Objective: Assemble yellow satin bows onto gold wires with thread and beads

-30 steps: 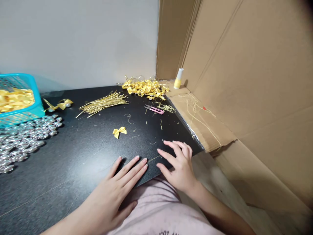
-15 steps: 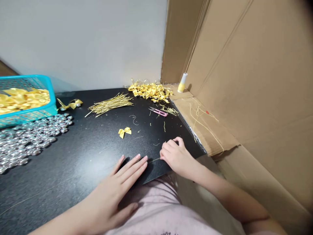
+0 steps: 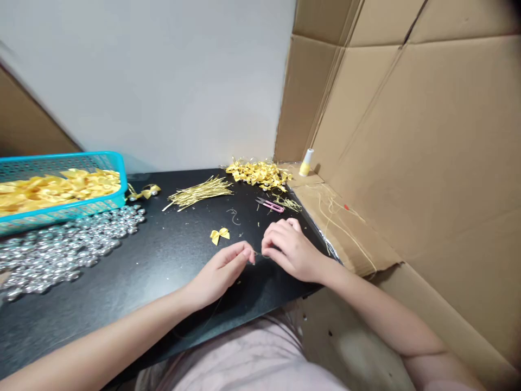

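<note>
Head camera: the left hand (image 3: 222,271) and right hand (image 3: 291,251) meet over the surface (image 3: 163,255), above its near right part, both closed with fingertips gripping a thin thread (image 3: 258,253). The curled fingers hide most of it (only a short bit shows between them). Just beyond the left hand lies a single yellow bow (image 3: 220,234), loose and flat.

Past the right hand, toward the right edge, lie pink-handled snips (image 3: 271,205), beside thread clippings (image 3: 290,203). A pile of yellow bows (image 3: 258,172) fills the far right corner, and a bundle of gold ties (image 3: 199,194) lies left of it, near the far edge. Off the right edge, a thread spool (image 3: 305,164) stands upright on a cardboard sheet (image 3: 354,239), with loose string (image 3: 337,217) trailing across.

On the left, a blue basket (image 3: 81,209) of yellow bows (its left end is out of view) stands behind a spread of silver beads (image 3: 81,241). Right of the basket lie beaded bows (image 3: 147,192). The right forearm crosses the surface's right edge.
</note>
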Tool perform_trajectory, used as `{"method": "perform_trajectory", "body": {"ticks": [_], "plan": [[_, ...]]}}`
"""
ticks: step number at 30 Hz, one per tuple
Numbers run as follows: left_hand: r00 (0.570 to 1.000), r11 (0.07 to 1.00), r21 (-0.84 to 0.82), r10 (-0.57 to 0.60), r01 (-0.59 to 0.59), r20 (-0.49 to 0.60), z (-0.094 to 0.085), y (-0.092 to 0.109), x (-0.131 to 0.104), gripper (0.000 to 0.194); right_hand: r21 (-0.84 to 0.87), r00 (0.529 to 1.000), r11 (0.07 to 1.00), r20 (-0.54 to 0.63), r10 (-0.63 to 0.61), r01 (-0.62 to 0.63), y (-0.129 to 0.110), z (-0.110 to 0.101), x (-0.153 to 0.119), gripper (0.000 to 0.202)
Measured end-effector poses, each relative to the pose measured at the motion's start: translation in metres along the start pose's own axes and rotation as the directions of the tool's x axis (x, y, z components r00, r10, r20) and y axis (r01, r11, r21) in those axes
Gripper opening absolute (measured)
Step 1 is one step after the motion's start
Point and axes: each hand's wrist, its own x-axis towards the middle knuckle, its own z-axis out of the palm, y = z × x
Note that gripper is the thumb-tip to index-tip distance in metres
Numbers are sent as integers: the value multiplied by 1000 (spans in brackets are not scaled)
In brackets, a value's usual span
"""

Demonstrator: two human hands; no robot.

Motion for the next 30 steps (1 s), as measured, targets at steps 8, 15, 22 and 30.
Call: {"method": "perform_trajectory", "body": {"ticks": [8,15,22,30], "plan": [[956,992,-19,118,-127,-268,-26,8,-27,41,594,941,804,-259,217,-22,-17,32,36,33],[908,972,62,234,-227,-347,-44,2,-30,41,891,932,440,-62,357,-109,-39,80,66,18],[879,970,154,236,-187,-414,-57,-5,-32,37,987,903,120,50,428,-111,-42,93,87,22],[893,988,-2,139,-155,-429,-57,-15,-30,40,983,831,2,152,536,-182,-27,94,88,31]]}}
